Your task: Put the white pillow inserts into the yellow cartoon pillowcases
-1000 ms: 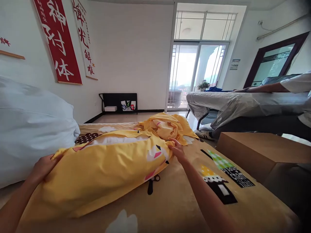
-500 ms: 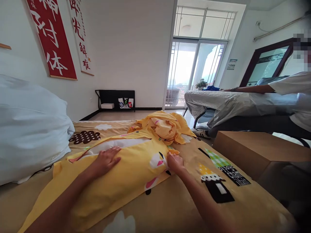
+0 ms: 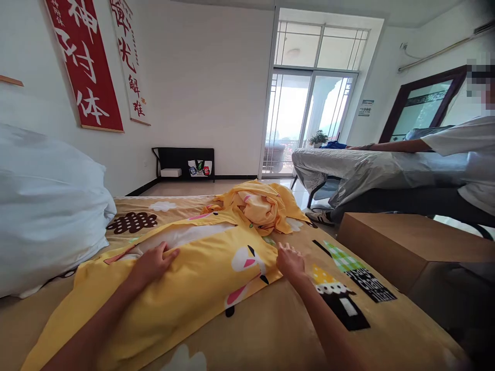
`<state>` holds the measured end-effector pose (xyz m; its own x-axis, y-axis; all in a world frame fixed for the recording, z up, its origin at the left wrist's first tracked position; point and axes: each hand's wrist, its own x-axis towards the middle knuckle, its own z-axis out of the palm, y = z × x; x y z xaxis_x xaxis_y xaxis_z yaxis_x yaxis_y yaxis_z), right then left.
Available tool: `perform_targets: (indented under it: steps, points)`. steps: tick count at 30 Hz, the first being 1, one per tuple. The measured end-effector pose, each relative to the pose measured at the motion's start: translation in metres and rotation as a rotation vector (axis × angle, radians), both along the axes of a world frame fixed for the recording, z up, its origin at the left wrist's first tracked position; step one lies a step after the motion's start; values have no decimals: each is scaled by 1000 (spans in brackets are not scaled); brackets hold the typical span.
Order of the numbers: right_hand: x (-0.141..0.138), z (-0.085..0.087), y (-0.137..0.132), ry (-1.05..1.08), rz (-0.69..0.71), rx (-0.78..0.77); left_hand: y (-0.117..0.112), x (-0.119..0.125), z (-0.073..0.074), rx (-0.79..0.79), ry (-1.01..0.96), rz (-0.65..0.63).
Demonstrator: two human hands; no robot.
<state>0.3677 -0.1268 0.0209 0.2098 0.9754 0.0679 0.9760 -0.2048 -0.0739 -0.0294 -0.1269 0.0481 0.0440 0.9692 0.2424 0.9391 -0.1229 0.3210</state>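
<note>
A yellow pillowcase point(image 3: 201, 273) with a printed animal face lies across the bed, filled out by a white pillow point(image 3: 181, 237) that shows through its long opening. My left hand point(image 3: 152, 263) is closed on the near edge of that opening, its fingertips partly hidden. At the right end of the pillowcase, my right hand point(image 3: 291, 260) has its fingers curled against the edge, pinching the cloth. Beyond lies a crumpled heap of yellow cloth point(image 3: 266, 206).
A large white stuffed bundle point(image 3: 50, 206) stands at the left on the patterned bed sheet point(image 3: 270, 324). A cardboard box point(image 3: 410, 232) sits by the bed's right side. Further right, a person point(image 3: 479, 149) reaches over a plastic-covered table point(image 3: 359, 162). Glass doors point(image 3: 309, 118) are behind.
My left hand has slid left and towards me, from lying on the cloth to the edge of the opening. My right hand has shifted slightly right, along with the pillowcase's end.
</note>
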Motion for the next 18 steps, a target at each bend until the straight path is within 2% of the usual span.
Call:
perform_targets:
  steps: [2, 4, 6, 7, 9, 12, 14, 18]
  points:
    - [-27, 14, -8, 38, 205, 95, -6, 7, 18, -50, -33, -73]
    - [-62, 25, -17, 116, 514, 188, -20, 22, 34, -32, -20, -168]
    - [-97, 32, -26, 182, 791, 270, -42, 40, 46, -54, 17, -248]
    - [-111, 35, -30, 198, 880, 292, -55, 49, 50, -79, 38, -281]
    - [-129, 41, -36, 179, 949, 270, -84, 63, 53, -143, 77, -329]
    - [-120, 48, -39, 57, 948, 197, -113, 67, 50, -234, 117, -333]
    - [-96, 50, -40, -42, 918, 175, -114, 58, 47, -272, 137, -287]
    - [-43, 47, -57, -120, 866, 104, -91, 32, 48, -361, 114, -260]
